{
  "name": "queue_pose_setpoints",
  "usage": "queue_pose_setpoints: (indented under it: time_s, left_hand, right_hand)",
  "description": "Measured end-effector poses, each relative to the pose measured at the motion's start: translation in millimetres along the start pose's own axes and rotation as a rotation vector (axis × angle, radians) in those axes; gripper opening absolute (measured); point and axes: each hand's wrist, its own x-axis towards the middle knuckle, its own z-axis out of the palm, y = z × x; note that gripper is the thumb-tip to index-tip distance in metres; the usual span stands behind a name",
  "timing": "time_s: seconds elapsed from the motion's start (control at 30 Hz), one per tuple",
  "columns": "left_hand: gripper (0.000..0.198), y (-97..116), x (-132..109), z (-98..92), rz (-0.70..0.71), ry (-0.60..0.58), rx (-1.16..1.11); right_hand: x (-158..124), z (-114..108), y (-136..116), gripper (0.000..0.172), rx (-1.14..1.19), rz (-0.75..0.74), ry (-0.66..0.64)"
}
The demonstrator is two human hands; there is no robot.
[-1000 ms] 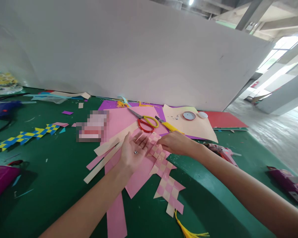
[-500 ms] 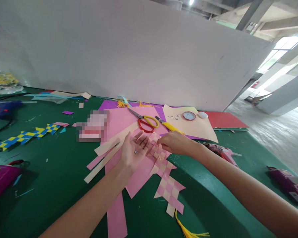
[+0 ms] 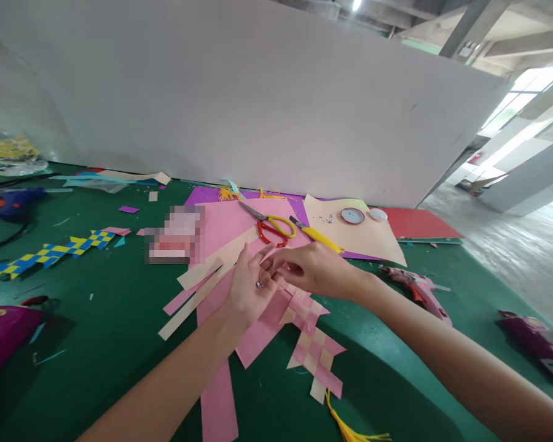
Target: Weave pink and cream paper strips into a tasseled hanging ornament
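Palm up over pink paper (image 3: 262, 334), my left hand (image 3: 251, 285) has its fingers loosely curled, and small shiny bits (image 3: 259, 284) lie in the palm. My right hand (image 3: 304, 268) is closed, its fingertips pinched above the fingers of my left hand; what they hold, if anything, is too small to make out. Under and below my right hand runs a woven pink and cream paper strip (image 3: 311, 350) with a yellow tassel (image 3: 350, 426) at its lower end. Red and yellow handled scissors (image 3: 276, 230) lie just beyond both hands.
A yellow cutter (image 3: 322, 239) and a round tin (image 3: 352, 215) lie behind my right hand. A pink glue gun (image 3: 421, 291) rests to the right. Cream strips (image 3: 198, 307) and a blue-yellow woven strip (image 3: 50, 253) are on the left.
My right hand has moved left, from over the woven strip to the fingers of my left hand. The fingers of my left hand have curled slightly.
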Motion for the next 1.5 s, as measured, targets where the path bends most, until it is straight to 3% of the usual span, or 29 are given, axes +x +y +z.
queue_pose_setpoints:
  time_s: [0.13, 0.43, 0.7, 1.0, 1.27, 1.5]
  left_hand:
    - [0.050, -2, -6, 0.1, -0.070, -0.131, 0.053]
    - [0.052, -6, -9, -0.8, -0.138, -0.189, 0.064]
    - [0.054, -7, -9, 0.8, -0.162, -0.177, 0.056]
    - [0.047, -3, -6, 3.6, -0.095, -0.059, -0.010]
    - [0.043, 0, 3, 0.5, 0.001, -0.006, -0.189]
    - [0.044, 0, 2, 3.9, -0.008, 0.025, -0.197]
  right_hand:
    - [3, 4, -15, 0.019, 0.004, -0.092, -0.042]
    - [8, 2, -23, 0.018, -0.071, -0.135, -0.177]
    - [10, 4, -20, 0.014, 0.022, -0.139, -0.188]
    - [-10, -6, 3, 0.011, 0.275, 0.003, -0.041]
    - [-40, 19, 22, 0.013, -0.007, 0.130, -0.197]
    - [-44, 30, 19, 0.018, -0.188, 0.073, -0.239]
